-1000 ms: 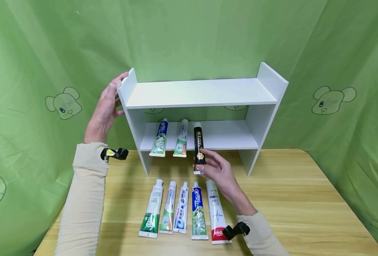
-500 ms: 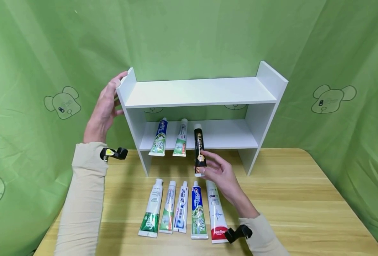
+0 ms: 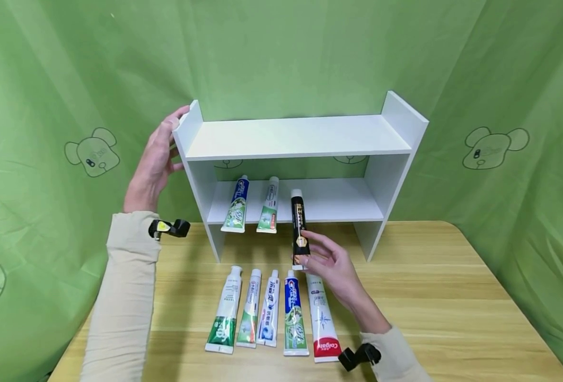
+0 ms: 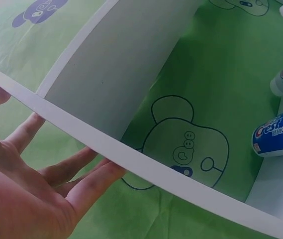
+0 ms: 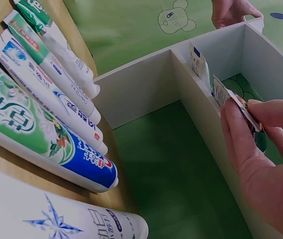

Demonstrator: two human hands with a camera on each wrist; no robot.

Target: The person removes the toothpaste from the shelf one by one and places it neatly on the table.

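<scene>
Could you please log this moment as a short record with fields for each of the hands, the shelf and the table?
left hand: left hand rests open against the left side panel of the white shelf unit
right hand: right hand pinches the crimped end of the black toothpaste tube, cap pointing into the lower shelf
lower shelf: two toothpaste tubes lie side by side at its left
top shelf: nothing on it
table: five toothpaste tubes lie in a row on the wooden table, in front of the shelf unit
</scene>
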